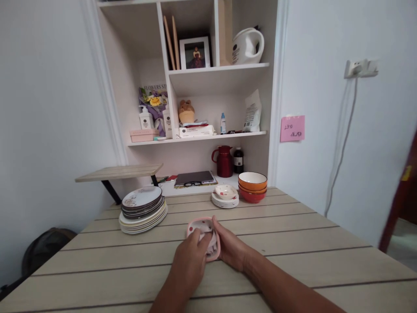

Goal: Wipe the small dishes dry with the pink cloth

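Between my hands, over the table front, is a small squarish bowl [191, 225] with a pink rim and red dots inside, tilted toward me. My right hand [232, 247] grips its right side, with the thumb up at the rim. The fingers of my left hand [190, 260] are curled inside the bowl, pressing a pale, crumpled cloth [213, 241] against its inner surface. My left fingertips are partly hidden in the cloth.
Stacked plates [143, 213] stand at the left by a small raised shelf [119, 172]. Farther back are small white dishes [225, 202] with a patterned bowl [226, 191] on top, and stacked orange and red bowls [253, 188]. A red jug [224, 161] stands behind.
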A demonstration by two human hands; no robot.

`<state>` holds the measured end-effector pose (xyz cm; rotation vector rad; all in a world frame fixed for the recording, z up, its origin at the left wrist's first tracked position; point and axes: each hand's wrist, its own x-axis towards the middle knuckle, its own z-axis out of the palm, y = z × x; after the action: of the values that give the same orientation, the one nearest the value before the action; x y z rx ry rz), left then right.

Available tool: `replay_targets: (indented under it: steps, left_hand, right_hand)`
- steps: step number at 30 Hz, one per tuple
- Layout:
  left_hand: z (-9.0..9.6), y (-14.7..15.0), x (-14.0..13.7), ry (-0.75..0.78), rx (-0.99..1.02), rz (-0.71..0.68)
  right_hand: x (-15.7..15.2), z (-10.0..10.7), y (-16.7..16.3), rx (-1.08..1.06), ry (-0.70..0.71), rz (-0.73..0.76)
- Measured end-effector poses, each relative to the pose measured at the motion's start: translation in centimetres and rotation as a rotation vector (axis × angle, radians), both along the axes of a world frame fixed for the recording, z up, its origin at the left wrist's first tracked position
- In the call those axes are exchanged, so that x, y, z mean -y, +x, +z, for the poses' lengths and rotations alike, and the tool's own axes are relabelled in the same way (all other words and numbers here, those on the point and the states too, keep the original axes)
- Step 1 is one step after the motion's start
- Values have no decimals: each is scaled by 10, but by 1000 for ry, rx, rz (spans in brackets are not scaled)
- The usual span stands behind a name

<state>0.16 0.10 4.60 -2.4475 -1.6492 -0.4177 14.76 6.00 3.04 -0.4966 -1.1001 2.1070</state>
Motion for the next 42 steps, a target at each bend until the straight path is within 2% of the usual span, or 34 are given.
replay_targets:
  steps: [3, 5, 9, 11, 13, 16, 18, 24, 29, 31, 33, 38, 40, 42]
  left_hand:
    - [-3, -1, -1, 38, -7, -52]
    - [-6, -1, -3, 117, -15, -41]
    - [-4, -4, -5, 366, -16, 147]
    - [0, -4, -4, 398, -19, 246]
    - [3, -4, -3, 323, -24, 275]
    - [2, -4, -2, 109, -29, 124]
    - [-2, -6, -2, 41, 0, 20]
    - [-12, -7, -6, 46, 200, -62]
    - [-10, 0, -10, 34, 349, 183]
    - [-11, 1, -11, 7, 368, 209]
    - [-14, 0, -13, -4, 364, 153]
    - [-15, -4, -12, 25, 388, -111]
    - [-11, -5, -11, 26, 376, -144]
    - [-5, -5, -9, 19, 322, -93]
  right_hand:
    - [1, -1, 0, 11, -10, -6]
    - [2, -2, -1, 1, 8, 7]
    - [5, 1, -2, -38, 63, -11]
    - [5, 3, -1, -49, 68, 6]
    - [3, 2, -1, -52, 61, 23]
    - [0, -1, 0, -43, 38, 18]
    - [-1, -3, -1, -26, 29, 22]
    - [0, -4, -3, -15, 76, 5]
    - [-1, -3, -5, -37, 60, -40]
    - [0, -2, -4, -24, 56, -52]
    - [0, 0, -4, -6, 64, -51]
    - [-4, 0, -3, -30, 1, 16]
    - [-5, -1, -3, -48, -15, 29]
    - [-6, 0, -3, -50, -7, 31]
